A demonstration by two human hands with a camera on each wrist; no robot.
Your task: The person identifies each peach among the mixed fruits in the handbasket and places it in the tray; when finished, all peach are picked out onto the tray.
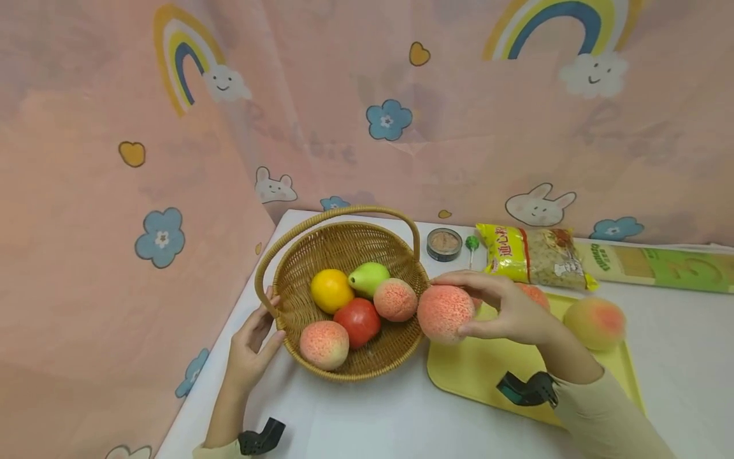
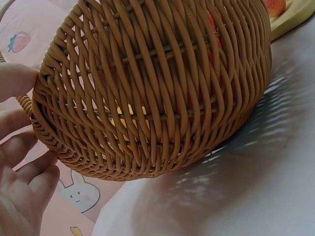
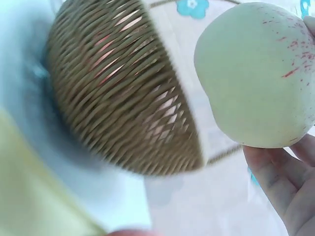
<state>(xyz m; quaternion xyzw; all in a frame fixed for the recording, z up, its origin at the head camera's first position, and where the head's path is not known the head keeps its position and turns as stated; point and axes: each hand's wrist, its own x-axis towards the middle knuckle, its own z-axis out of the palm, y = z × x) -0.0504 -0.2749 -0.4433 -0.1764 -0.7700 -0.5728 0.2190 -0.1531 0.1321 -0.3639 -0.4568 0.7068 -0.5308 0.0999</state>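
A wicker basket (image 1: 350,376) with an arched handle stands on the table. It holds an orange (image 1: 332,291), a green pear (image 1: 369,279), a red fruit (image 1: 357,322) and two peaches, one at the front (image 1: 324,345). My left hand (image 1: 252,347) grips the basket's left rim, with thumb and fingers on either side of it in the left wrist view. Between the thumb and fingers of my right hand (image 1: 510,309) is another peach (image 1: 446,313), held up at the basket's right rim. In the right wrist view, this peach (image 3: 256,76) shows its pale side, above the rim.
Under my right forearm lies a yellow tray (image 1: 476,376) with a large peach (image 1: 596,323) and a reddish fruit (image 1: 534,295). Behind are a round compact (image 1: 444,243), a green lollipop (image 1: 472,243), a pasta bag (image 1: 536,256) and a long green pack (image 1: 676,266).
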